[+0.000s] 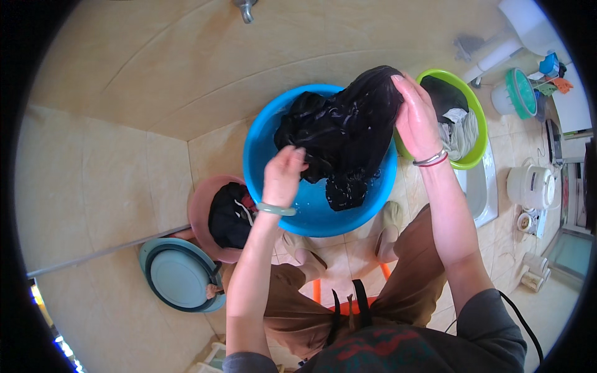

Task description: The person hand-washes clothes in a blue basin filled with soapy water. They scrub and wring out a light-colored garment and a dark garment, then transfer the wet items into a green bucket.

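A wet black garment is bunched over a large blue basin, its lower end hanging down into the tub. My right hand grips it by its upper right end, thumb on top, raised above the basin's right rim. At the garment's left side is my left hand, fingers curled in against the dark cloth and a little blurred; their tips are partly hidden. Small white suds or drops dot the lowest part of the cloth. Water shows faintly in the basin.
A pink basin with dark clothes stands left, beside a folded grey-blue basin. To the right is a lime-green basin holding black and grey clothes. A tap juts from the tiled wall. A white squat pan lies right.
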The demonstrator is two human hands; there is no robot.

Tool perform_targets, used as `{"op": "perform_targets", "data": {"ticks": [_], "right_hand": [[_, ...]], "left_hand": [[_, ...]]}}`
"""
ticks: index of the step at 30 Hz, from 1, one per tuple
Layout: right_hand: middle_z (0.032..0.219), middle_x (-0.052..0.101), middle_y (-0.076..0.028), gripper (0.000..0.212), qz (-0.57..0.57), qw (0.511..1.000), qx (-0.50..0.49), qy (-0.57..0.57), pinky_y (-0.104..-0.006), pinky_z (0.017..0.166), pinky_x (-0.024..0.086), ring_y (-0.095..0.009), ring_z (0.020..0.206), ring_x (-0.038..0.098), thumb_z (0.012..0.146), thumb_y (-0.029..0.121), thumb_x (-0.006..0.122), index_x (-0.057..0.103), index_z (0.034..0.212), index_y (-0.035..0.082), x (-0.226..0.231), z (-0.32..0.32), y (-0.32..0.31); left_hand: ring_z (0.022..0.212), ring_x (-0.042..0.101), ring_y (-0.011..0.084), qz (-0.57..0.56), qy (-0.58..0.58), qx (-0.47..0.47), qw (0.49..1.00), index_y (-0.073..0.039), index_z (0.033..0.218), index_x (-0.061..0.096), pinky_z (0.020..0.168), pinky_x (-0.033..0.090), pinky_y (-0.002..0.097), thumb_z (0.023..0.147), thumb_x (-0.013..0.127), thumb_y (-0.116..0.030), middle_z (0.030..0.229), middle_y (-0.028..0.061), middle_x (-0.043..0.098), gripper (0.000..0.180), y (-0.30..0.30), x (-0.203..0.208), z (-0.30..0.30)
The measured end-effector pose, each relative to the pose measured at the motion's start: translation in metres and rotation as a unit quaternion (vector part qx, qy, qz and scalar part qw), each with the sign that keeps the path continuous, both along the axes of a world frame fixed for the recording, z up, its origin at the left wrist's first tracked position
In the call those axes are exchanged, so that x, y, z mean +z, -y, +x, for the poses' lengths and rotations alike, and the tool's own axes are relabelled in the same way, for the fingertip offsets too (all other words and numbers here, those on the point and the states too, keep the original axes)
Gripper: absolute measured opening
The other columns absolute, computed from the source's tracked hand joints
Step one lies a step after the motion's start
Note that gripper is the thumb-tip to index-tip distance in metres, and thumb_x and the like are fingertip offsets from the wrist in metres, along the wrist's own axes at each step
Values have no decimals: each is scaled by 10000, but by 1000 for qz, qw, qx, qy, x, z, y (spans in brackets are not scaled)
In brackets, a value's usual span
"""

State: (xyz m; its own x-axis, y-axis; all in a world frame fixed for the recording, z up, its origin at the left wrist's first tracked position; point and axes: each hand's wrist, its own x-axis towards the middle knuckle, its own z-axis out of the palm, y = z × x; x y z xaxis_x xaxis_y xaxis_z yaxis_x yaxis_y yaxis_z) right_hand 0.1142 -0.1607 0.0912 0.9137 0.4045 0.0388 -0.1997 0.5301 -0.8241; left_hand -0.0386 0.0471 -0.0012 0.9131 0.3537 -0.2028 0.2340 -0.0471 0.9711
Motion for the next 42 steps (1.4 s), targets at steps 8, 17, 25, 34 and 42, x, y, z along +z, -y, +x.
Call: {"op": "perform_targets", "data": {"ticks": [8, 17, 25, 34, 42], "right_hand": [[1078, 639, -193, 571, -704, 564, -79, 424, -451, 836, 482, -352, 1000, 612, 836, 359, 676, 496, 1238, -4, -51, -12, 16], [1098, 647, -181, 228, -537, 774, 178, 283, -407, 790, 510, -377, 986, 616, 864, 183, 592, 637, 1036, 41, -97, -45, -16], [745, 569, 25, 138, -322, 925, -46, 194, -237, 641, 438, -54, 713, 505, 851, 114, 664, 571, 889, 19, -23, -9, -11], [1152, 647, -163, 554, -377, 902, -27, 211, -343, 942, 476, -261, 1077, 616, 767, 209, 779, 555, 1227, -3, -91, 35, -18], [1138, 635, -177, 434, -639, 668, 179, 338, -446, 889, 500, -348, 1053, 606, 791, 313, 709, 634, 1123, 44, -110, -20, -34]], "left_hand": [[921, 655, 225, -350, 72, 124, 926, -27, 1100, 592, 828, 530, 397, 1006, 474, -293, 1014, 102, 678, 306, -15, 68, 3], [961, 623, 206, -441, 111, 110, 884, -73, 1095, 590, 867, 505, 366, 979, 545, -315, 1029, 75, 653, 272, -6, 103, -6], [985, 621, 327, 396, -83, -117, 907, -148, 1340, 473, 867, 497, 413, 713, 795, -392, 1022, 157, 599, 746, 1, 53, -16], [951, 631, 271, -255, -24, 115, 960, 29, 1060, 614, 908, 490, 391, 768, 495, -58, 1015, 124, 676, 327, -79, -12, -8], [1125, 586, 335, -566, 67, 71, 819, 48, 1231, 542, 1021, 428, 436, 831, 402, -130, 1215, 191, 623, 459, -81, 17, -12]]}}
